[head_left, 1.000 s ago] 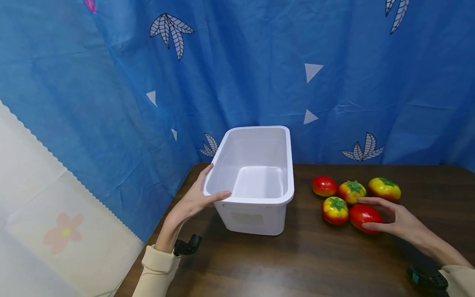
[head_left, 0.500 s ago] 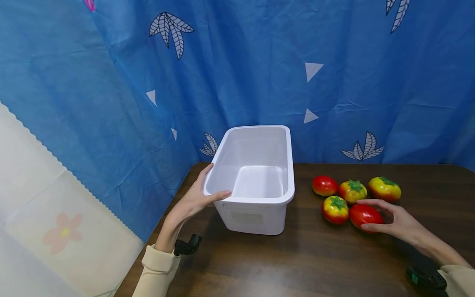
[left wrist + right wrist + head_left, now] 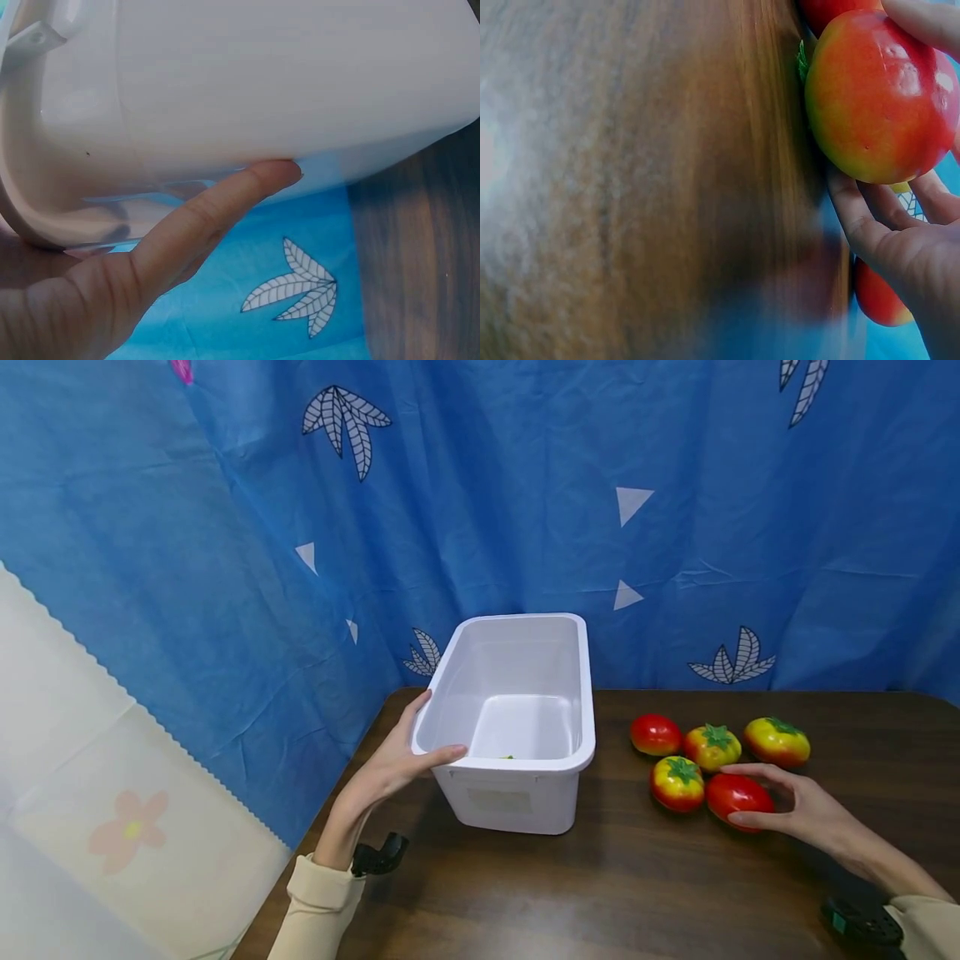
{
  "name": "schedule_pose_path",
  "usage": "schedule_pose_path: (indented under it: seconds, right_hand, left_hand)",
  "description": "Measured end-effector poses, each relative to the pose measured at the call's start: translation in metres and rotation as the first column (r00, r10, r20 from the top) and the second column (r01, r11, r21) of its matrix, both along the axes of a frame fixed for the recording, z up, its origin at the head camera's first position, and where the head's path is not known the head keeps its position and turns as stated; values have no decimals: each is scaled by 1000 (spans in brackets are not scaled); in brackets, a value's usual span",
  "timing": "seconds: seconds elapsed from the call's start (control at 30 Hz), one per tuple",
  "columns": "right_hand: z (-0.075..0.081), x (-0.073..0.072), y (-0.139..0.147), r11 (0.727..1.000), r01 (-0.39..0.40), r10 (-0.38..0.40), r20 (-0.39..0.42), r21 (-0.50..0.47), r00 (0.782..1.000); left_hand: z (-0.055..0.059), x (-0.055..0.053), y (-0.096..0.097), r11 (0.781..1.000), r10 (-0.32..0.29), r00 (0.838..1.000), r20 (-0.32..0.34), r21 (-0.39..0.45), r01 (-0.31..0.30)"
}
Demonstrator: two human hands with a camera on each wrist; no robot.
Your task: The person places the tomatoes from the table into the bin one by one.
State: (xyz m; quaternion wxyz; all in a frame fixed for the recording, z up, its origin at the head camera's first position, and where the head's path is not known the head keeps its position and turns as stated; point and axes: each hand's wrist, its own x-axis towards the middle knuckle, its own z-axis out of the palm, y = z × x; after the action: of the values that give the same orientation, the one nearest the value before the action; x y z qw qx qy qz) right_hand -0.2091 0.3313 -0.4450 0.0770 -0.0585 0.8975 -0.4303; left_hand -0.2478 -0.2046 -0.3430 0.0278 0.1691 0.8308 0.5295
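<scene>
In the head view my left hand (image 3: 397, 756) grips the near left corner of a white plastic bin (image 3: 517, 802), thumb over the rim. The left wrist view shows a finger (image 3: 202, 214) along the outside of the bin wall (image 3: 247, 90). A small yellow-green bit (image 3: 507, 757) peeks up inside the bin behind the front rim; the rest of it is hidden. My right hand (image 3: 810, 806) holds a red toy tomato (image 3: 735, 797) on the table between thumb and fingers. In the right wrist view this tomato (image 3: 877, 105) fills the space between them.
Beside the held tomato lie a yellow-red tomato (image 3: 677, 783), another yellow-red one (image 3: 711, 746), a red one (image 3: 656, 735) and a yellow one (image 3: 777, 742). A blue curtain (image 3: 510, 510) hangs behind the brown table (image 3: 600, 902).
The yellow-green bit now shows inside the bin near its front rim; it was not visible earlier. Both hands stay almost still.
</scene>
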Motion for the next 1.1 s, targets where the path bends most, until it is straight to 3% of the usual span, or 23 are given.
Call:
schedule_pose_path:
  seconds: [0.7, 1.1]
  right_hand:
    - [3, 2, -1, 1000, -2, 1, -46, -4, 999]
    - [30, 6, 1, 997, 21, -30, -120, -75, 992]
  left_hand:
    - [-1, 0, -2, 1000, -5, 1000, 14, 13, 5]
    - [0, 1, -2, 1000, -4, 1000, 30, 12, 4]
